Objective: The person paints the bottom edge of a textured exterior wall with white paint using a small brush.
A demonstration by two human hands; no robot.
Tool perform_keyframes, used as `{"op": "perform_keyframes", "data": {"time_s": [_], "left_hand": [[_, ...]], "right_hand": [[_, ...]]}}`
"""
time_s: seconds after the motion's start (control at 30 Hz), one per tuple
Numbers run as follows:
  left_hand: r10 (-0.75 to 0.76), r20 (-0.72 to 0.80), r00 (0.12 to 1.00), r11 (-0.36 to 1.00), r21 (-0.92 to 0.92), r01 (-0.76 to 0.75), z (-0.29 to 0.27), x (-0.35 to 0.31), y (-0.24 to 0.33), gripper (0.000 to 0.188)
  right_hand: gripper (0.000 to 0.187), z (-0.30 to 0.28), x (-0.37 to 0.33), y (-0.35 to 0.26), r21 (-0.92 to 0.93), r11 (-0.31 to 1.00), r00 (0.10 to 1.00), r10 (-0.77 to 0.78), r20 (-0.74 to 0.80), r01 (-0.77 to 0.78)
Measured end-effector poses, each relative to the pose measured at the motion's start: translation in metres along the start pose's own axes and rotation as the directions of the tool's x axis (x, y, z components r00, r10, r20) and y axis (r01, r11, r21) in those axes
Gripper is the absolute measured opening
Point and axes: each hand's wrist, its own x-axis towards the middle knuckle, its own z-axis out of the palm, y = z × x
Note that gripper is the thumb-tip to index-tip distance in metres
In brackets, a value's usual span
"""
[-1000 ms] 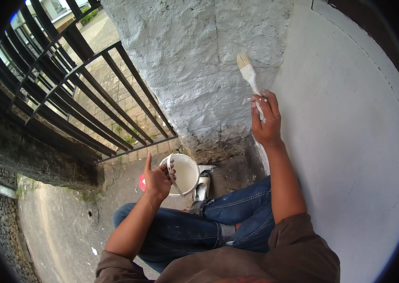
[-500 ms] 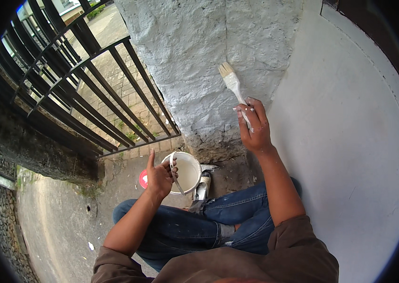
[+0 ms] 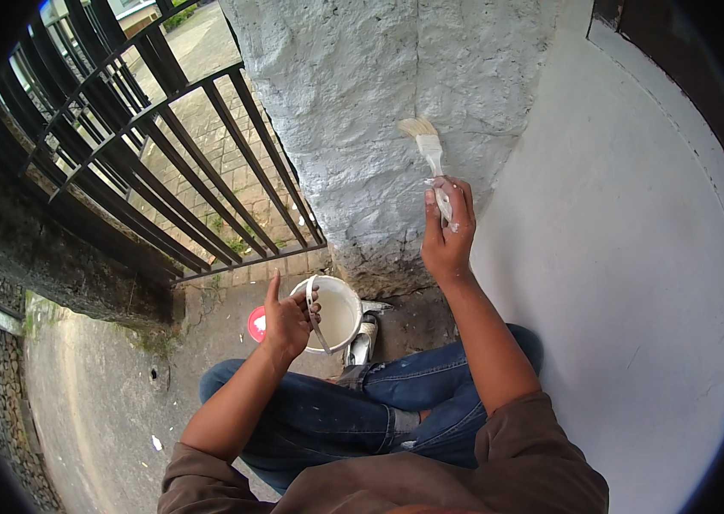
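Observation:
A flat paintbrush (image 3: pixel 430 152) with a white, paint-smeared handle is gripped in my right hand (image 3: pixel 450 224). Its pale bristles press on the rough white-painted wall (image 3: pixel 353 111) and splay toward the left. Lower down, my left hand (image 3: pixel 287 319) hooks its fingers round the handle (image 3: pixel 311 300) of a white bucket (image 3: pixel 356 301), thumb stretched upward. Pale paint (image 3: pixel 334 315) shows inside the bucket. White flecks dot my right fingers.
A red lid (image 3: pixel 256 324) with white on it lies left of the bucket. My shoe (image 3: pixel 364 340) is just right of it. A black barred gate (image 3: pixel 199 163) stands at the left, and a smooth pale wall (image 3: pixel 619 248) rises at the right.
My right hand has shifted slightly left, and the brush stands more upright with its bristles now bent against the wall. The left hand keeps its hold on the bucket handle.

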Motion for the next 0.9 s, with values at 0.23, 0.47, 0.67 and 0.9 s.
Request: {"op": "perform_keyframes", "data": {"time_s": [0.23,0.47,0.67,0.9], "left_hand": [[0.009,0.003,1.0,1.0,-0.003,-0.009,-0.002,0.0,0.001,0.094],[0.012,0.005,1.0,1.0,-0.016,-0.012,0.0,-0.001,0.001,0.095],[0.012,0.01,1.0,1.0,-0.008,-0.012,-0.003,-0.001,0.0,0.096],[-0.004,-0.011,1.0,1.0,-0.01,0.004,0.001,0.002,0.0,0.095]], "right_hand": [[0.02,-0.013,0.005,-0.004,0.045,0.997,0.998,-0.057,-0.03,0.059],[0.02,-0.014,-0.006,0.003,-0.04,0.996,0.996,-0.075,0.051,0.077],[0.021,-0.007,-0.004,-0.007,-0.006,0.998,0.996,-0.056,0.073,0.057],[0.021,-0.005,-0.001,-0.012,0.035,0.999,0.998,-0.022,0.061,0.02]]}}
